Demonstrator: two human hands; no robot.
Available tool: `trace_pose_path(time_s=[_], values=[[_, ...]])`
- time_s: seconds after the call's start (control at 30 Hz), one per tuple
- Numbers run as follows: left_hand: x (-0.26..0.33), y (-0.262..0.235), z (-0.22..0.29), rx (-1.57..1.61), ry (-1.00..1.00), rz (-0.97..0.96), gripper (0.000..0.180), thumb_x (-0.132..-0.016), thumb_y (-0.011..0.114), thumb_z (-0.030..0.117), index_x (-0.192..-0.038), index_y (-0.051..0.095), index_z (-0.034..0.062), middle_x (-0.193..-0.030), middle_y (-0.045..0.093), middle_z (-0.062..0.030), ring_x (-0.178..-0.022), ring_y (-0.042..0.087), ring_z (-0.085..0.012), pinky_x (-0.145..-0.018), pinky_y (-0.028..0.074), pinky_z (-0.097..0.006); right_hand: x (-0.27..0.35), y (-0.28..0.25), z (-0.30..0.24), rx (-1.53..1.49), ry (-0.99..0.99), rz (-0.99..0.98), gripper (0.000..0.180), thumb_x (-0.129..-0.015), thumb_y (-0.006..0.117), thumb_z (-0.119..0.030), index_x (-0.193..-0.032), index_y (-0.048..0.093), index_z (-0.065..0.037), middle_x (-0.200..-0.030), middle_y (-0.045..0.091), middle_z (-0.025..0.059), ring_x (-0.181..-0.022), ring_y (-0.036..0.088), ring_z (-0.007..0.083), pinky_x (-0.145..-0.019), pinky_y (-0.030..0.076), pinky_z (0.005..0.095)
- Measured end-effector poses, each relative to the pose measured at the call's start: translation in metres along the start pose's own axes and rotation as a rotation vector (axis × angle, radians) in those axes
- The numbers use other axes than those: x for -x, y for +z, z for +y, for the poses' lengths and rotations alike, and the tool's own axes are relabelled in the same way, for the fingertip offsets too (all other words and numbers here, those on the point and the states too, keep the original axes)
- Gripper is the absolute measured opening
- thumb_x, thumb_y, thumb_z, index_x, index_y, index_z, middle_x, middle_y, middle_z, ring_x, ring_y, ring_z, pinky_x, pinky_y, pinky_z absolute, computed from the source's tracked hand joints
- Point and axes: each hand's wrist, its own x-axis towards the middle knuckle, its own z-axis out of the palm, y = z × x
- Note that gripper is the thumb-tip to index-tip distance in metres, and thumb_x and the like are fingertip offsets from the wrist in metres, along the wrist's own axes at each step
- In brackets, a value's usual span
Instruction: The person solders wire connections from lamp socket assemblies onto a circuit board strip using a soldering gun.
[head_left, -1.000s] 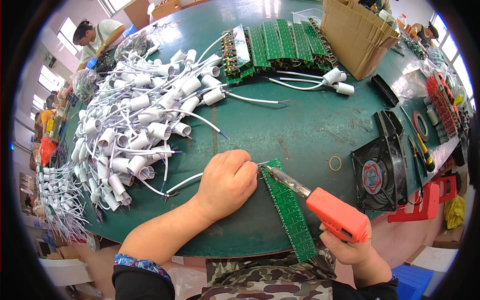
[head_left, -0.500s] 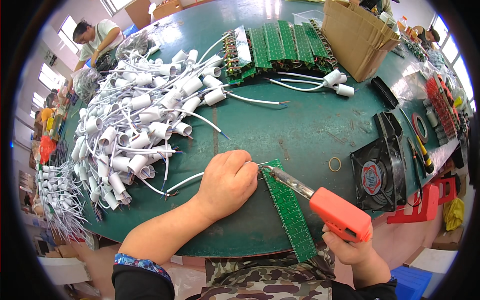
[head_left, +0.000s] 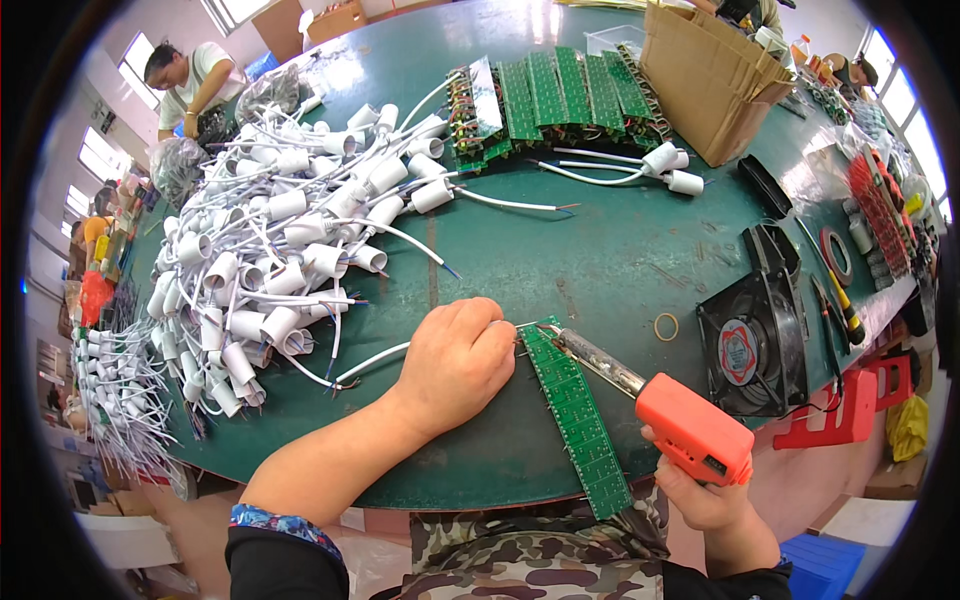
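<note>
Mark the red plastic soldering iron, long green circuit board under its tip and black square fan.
Soldering iron (head_left: 695, 428): head view, red housing.
Circuit board (head_left: 576, 418): head view, middle stretch.
Fan (head_left: 738, 352): head view, round label.

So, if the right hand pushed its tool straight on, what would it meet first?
Probably the green circuit board, near its far end; whether the red tool touches it is unclear.

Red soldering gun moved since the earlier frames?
Yes, to the right: the red soldering gun now sits closer to the black cooling fan than before.
</note>
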Motion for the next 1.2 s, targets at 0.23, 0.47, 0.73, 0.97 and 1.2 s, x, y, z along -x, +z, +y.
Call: trace_pose_path(time_s=[0.23, 0.47, 0.73, 0.97, 1.2], values=[[-0.001, -0.001, 0.002, -0.004, 0.002, 0.009, 0.016, -0.074, 0.074, 0.002, -0.085, 0.063, 0.0053, -0.091, 0.063, -0.0084, -0.078, 0.063, -0.0297, -0.067, 0.051, -0.041, 0.004, -0.005, -0.002, 0.049, -0.019, -0.077, 0.049, -0.091, 0.070, 0.000, -0.136, 0.056, 0.009, -0.128, 0.068, 0.0259, -0.116, 0.071, 0.0316, -0.099, 0.056, 0.0425], [-0.001, -0.003, 0.001, -0.031, 0.005, -0.019, 0.018, -0.075, 0.076, 0.002, -0.087, 0.063, 0.0051, -0.091, 0.063, -0.0087, -0.079, 0.064, -0.0298, -0.068, 0.052, -0.041, 0.010, -0.005, 0.001, 0.013, 0.021, -0.057, 0.051, -0.089, 0.069, 0.001, -0.138, 0.055, 0.008, -0.128, 0.068, 0.0256, -0.117, 0.070, 0.0315, -0.098, 0.056, 0.0404], [-0.003, -0.010, -0.001, 0.092, -0.023, -0.039, 0.028, -0.077, 0.082, 0.005, -0.099, 0.065, 0.0048, -0.104, 0.067, -0.0132, -0.083, 0.067, -0.0325, -0.071, 0.056, -0.042, 0.007, 0.004, 0.009, -0.036, -0.094, 0.071, 0.051, -0.082, 0.080, 0.000, -0.129, 0.063, 0.007, -0.104, 0.069, 0.0145, -0.078, 0.064, 0.0181, -0.070, 0.051, 0.0322], [-0.001, -0.012, -0.007, 0.224, -0.074, -0.081, 0.020, -0.082, 0.077, 0.001, -0.097, 0.064, 0.0024, -0.108, 0.065, -0.0143, -0.074, 0.067, -0.0242, -0.065, 0.056, -0.035, 0.009, 0.000, 0.012, -0.025, -0.128, 0.039, 0.053, -0.082, 0.081, 0.000, -0.131, 0.062, 0.007, -0.108, 0.069, 0.0156, -0.080, 0.064, 0.0180, -0.070, 0.052, 0.0323], [-0.002, -0.009, -0.002, 0.206, -0.090, -0.067, 0.018, -0.081, 0.076, -0.001, -0.093, 0.063, 0.0022, -0.105, 0.065, -0.0139, -0.074, 0.066, -0.0248, -0.064, 0.055, -0.035, 0.012, 0.000, 0.018, -0.002, -0.139, 0.042, 0.058, -0.082, 0.081, -0.001, -0.135, 0.059, 0.009, -0.107, 0.070, 0.0151, -0.077, 0.065, 0.0179, -0.070, 0.052, 0.0319]])
